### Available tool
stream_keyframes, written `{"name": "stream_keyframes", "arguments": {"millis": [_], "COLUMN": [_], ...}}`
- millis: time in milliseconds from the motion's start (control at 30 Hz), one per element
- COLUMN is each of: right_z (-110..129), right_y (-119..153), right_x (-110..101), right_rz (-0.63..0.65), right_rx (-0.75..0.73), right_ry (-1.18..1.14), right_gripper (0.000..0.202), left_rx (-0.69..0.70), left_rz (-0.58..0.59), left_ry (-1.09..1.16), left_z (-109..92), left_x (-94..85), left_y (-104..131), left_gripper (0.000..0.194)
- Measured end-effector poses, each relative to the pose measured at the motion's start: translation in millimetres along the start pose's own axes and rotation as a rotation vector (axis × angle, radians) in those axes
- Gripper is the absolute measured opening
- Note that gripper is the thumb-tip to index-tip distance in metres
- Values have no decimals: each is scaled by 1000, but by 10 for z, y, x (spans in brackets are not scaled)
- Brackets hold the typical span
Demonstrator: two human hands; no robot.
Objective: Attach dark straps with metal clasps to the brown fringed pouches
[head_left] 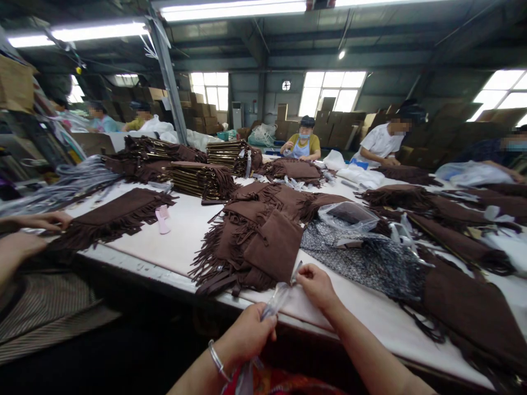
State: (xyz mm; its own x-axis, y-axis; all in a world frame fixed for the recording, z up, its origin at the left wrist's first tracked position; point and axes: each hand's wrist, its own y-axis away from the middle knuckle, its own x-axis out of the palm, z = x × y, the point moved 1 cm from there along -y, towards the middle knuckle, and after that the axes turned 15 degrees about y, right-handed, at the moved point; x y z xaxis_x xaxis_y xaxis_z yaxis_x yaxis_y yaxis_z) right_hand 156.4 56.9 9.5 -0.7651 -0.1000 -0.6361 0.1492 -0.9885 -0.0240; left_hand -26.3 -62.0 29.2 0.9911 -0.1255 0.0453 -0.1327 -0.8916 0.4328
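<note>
My left hand [256, 328], with a bangle on its wrist, is closed around a strip of clear plastic wrap [279, 296] at the table's front edge. The plastic runs up from that fist toward my right hand [315, 284], whose fingertips pinch a small shiny greyish end; its kind is too small to make out. Just beyond both hands lies a pile of dark brown fringed suede-like bags [274, 247]. The nearest bag's corner is close to my right fingertips. A grey speckled cloth [362, 258] lies to the right of the pile.
At the left, a co-worker's hands [37, 227] are at a brown fringed piece [119, 214], with a pink comb [163, 218] beside it. Stacks of brown pieces with gold-coloured edges [200, 180] stand farther back. More brown bags [469, 307] lie at the right. Several people work across the table.
</note>
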Motion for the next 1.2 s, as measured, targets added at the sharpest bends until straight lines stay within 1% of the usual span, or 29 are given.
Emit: {"name": "stream_keyframes", "arguments": {"millis": [67, 133, 200, 233, 267, 333, 433, 500, 533, 633, 733, 833, 867, 900, 933, 1000, 1033, 1067, 1100, 1133, 1200], "right_z": [24, 122, 250, 312, 364, 434, 448, 426, 415, 398, 377, 324, 303, 284, 270, 276, 298, 331, 370, 410, 479], "right_y": [47, 115, 170, 184, 189, 178, 141, 121, 113, 88, 80, 188, 266, 364, 476, 711, 810, 882, 921, 927, 867], "right_x": [-50, -52, -10, 19, 49, 96, 125, 137, 145, 168, 123, 7, -21, -31, -18, 74, 141, 212, 281, 342, 424], "right_rz": [2, 60, 111, 131, 152, 169, 103, 53, 40, 31, 22, -53, -35, 35, 158, 466, 591, 671, 701, 690, 591], "right_rx": [-44, -110, -133, -139, -152, -208, -283, -289, -289, -312, -296, -216, -173, -104, -11, 207, 310, 402, 476, 526, 573], "right_ry": [65, 171, 295, 347, 388, 460, 598, 701, 744, 822, 815, 685, 601, 494, 362, 45, -116, -265, -393, -496, -633], "right_gripper": [16, 21, 19, 16, 12, 10, 11, 11, 11, 11, 12, 21, 28, 35, 41, 50, 52, 54, 53, 50, 43], "left_rx": [136, 253, 308, 310, 284, 175, 17, -20, -32, -75, -115, -167, -180, -189, -194, -200, -202, -204, -207, -212, -224], "left_rz": [-75, -143, -200, -221, -229, -209, -174, -151, -119, 22, 122, 213, 232, 243, 251, 271, 286, 303, 321, 335, 335], "left_ry": [-153, -267, -335, -336, -302, -150, 111, 171, 181, 266, 486, 694, 743, 781, 810, 846, 853, 854, 849, 841, 829], "left_z": [16, 32, 53, 65, 80, 113, 139, 134, 130, 142, 193, 253, 267, 275, 276, 260, 242, 221, 198, 175, 141], "left_x": [33, 67, 101, 117, 133, 160, 176, 159, 142, 67, -25, -96, -111, -121, -125, -112, -97, -77, -56, -35, -1], "left_y": [25, 39, 47, 52, 60, 90, 175, 234, 256, 280, 269, 276, 283, 289, 294, 294, 290, 286, 285, 288, 322], "left_gripper": [13, 9, 8, 8, 7, 9, 16, 9, 9, 20, 24, 26, 25, 25, 24, 23, 23, 22, 22, 22, 22]}}
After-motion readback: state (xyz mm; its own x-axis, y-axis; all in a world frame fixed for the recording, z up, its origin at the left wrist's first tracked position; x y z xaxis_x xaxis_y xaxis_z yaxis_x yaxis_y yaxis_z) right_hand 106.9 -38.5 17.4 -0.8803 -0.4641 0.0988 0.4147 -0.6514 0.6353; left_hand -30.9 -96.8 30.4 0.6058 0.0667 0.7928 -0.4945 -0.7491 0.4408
